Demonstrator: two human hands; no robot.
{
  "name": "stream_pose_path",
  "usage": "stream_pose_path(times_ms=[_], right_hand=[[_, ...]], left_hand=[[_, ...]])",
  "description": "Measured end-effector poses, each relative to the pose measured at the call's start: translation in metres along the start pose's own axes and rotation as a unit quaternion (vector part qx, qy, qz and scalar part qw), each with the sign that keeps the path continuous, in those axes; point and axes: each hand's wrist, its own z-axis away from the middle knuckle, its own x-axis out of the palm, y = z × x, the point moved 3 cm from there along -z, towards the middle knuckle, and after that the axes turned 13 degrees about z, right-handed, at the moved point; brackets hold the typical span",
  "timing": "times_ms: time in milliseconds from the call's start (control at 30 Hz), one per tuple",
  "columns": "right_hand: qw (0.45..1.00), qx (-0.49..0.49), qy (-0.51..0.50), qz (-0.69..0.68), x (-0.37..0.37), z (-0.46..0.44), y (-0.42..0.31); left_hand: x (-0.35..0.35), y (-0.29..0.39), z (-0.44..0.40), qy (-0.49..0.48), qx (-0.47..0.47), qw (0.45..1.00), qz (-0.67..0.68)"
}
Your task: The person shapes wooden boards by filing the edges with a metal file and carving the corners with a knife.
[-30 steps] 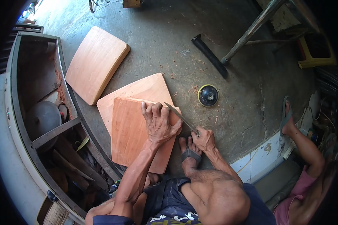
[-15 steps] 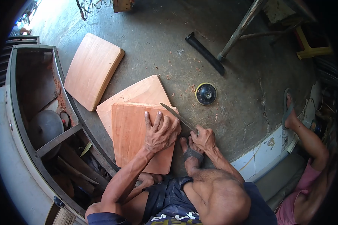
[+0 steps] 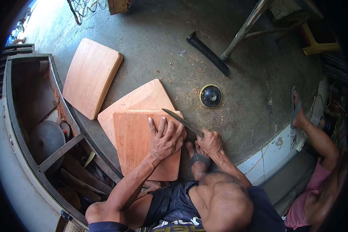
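A reddish wooden board (image 3: 137,147) with trimmed corners rests on top of another, paler board (image 3: 154,92). My left hand (image 3: 164,139) lies on the upper board with its fingers spread, near the right part of its far edge. My right hand (image 3: 209,142) is closed around the handle of a long knife (image 3: 183,123). The blade points up and to the left, against or just over the board's far right corner; exact contact is hard to tell. The handle is mostly hidden in my fingers. My sandaled foot (image 3: 199,160) is just below my right hand.
A third thick board (image 3: 91,75) lies at the upper left. Beside it stands a metal-framed bin (image 3: 60,152) holding a disc and wood pieces. On the floor are a round black pad (image 3: 210,96), a long black piece (image 3: 208,54) and shavings. Another person's leg (image 3: 315,133) is at right.
The view has shifted slightly. The knife stays at the board's far right corner with only a small change of position, and my left hand keeps its place on the board.
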Motion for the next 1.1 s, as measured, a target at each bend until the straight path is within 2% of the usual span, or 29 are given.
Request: stream_pose_path(times_ms=[200, 433, 667, 800, 833, 900, 1033, 1100], right_hand=[[0.998, 0.028, 0.007, 0.061, -0.007, -0.012, -0.018], [0.997, 0.000, 0.021, 0.074, -0.018, -0.030, -0.035], [0.997, -0.060, 0.030, 0.047, -0.015, -0.058, -0.049], [0.996, -0.049, 0.015, 0.066, 0.006, -0.088, -0.055], [0.999, -0.039, 0.004, 0.014, 0.012, -0.100, -0.055], [0.996, -0.078, 0.037, -0.015, -0.001, -0.095, -0.056], [0.992, -0.016, 0.056, -0.108, -0.016, -0.074, -0.044], [0.992, -0.028, 0.050, -0.112, -0.013, -0.070, -0.037]], left_hand=[[0.006, 0.000, -0.002, 0.002, -0.033, 0.999, -0.006], [0.009, 0.004, -0.002, 0.024, -0.071, 0.997, -0.022], [0.011, 0.004, -0.007, 0.042, -0.061, 0.997, -0.038], [0.014, 0.005, -0.005, 0.035, -0.057, 0.997, -0.038], [0.009, 0.005, -0.004, 0.025, -0.054, 0.998, -0.038], [0.005, 0.006, -0.005, 0.017, -0.060, 0.997, -0.042], [0.007, 0.008, -0.001, 0.023, -0.073, 0.996, -0.038], [0.006, 0.007, -0.002, 0.019, -0.072, 0.996, -0.047]])
